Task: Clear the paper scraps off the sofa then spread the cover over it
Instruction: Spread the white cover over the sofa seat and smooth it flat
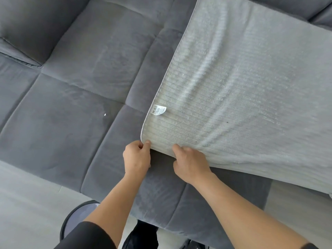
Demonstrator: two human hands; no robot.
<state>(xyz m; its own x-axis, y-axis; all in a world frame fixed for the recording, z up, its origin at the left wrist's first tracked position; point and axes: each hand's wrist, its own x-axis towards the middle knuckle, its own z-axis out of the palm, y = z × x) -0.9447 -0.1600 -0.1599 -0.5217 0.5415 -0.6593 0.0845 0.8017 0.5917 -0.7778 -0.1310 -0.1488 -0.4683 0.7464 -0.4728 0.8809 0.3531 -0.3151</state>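
The dark grey quilted sofa (71, 97) is upholstered in a short-napped, velvety cloth, matt, with patches where the nap is brushed lighter and darker. The pale grey rectangular cover (242, 83) is made of a plush, fleecy cloth, ribbed in fine parallel lines and edged with a smooth hem. A small white label (159, 110), printed and faintly glossy, is sewn to it. A tiny white scrap (105, 114), seemingly paper, is seen on the sofa cloth. The light grey floor (27, 203) is finished smooth and matt.

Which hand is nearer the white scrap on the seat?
Left. The left hand pinches the cover's corner, right of and below the scrap; the right hand grips the edge farther right.
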